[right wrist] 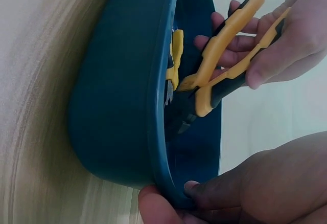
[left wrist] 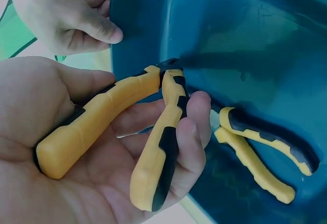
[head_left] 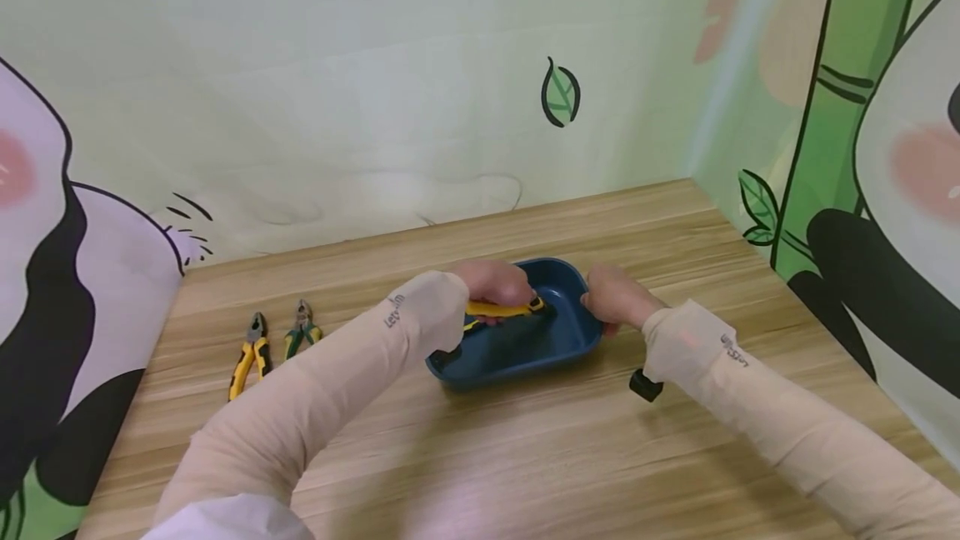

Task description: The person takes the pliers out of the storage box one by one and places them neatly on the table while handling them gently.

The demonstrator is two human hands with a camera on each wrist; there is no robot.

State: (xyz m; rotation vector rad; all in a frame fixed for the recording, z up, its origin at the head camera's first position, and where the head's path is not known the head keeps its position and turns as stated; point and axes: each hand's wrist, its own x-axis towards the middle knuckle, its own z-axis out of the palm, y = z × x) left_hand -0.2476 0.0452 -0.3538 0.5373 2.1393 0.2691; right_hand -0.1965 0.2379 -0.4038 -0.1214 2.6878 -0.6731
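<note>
My left hand [head_left: 497,280] grips a pair of pliers [left wrist: 104,119] with yellow and black handles; its dark head points down into a blue basin [head_left: 517,370]. In the left wrist view the handles stand spread apart, with my fingers curled round them. A second yellow-and-black pair of pliers [left wrist: 265,137] lies inside the basin, its head partly hidden behind my left fingertips. At the basin's right end my right hand [head_left: 619,297] pinches the rim, thumb on the inner side and a finger outside, as the right wrist view shows.
On the wooden table [head_left: 525,457], left of the basin, lie yellow-and-black pliers [head_left: 257,352] and smaller green-handled pliers [head_left: 302,327]. A black block-like piece [head_left: 646,385] is under the right wrist. Behind the table stands a printed wall [head_left: 450,107].
</note>
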